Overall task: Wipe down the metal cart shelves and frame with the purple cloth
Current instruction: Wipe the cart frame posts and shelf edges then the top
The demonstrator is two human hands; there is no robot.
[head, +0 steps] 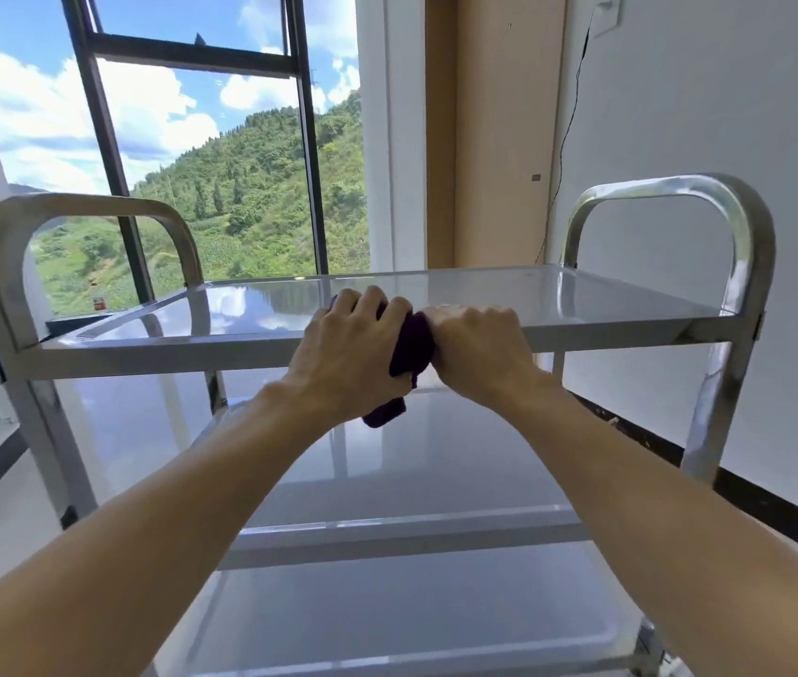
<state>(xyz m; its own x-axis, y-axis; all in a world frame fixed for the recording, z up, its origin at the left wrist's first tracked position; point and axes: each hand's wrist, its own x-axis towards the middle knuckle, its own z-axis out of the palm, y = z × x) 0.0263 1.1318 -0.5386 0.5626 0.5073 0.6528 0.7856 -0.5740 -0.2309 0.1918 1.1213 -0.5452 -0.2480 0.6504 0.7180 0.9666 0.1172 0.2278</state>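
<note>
Sunlit window (201, 139) at eleven o'clock; both hands, left (353, 344) and right (480, 349), clenched the dark purple cloth (411, 344) over the shiny steel cart's top shelf (582, 305).

One head-worn wide-angle view looks forward and slightly down from the near long side of a three-tier shiny steel cart (143, 344). It sits close, with both forearms reaching out from the bottom corners. The top shelf crosses mid-frame and the lower shelves fill the bottom. It faces a tall dark-framed window (108, 139) and a white wall (729, 114). Straight edges bow near the borders.
</note>
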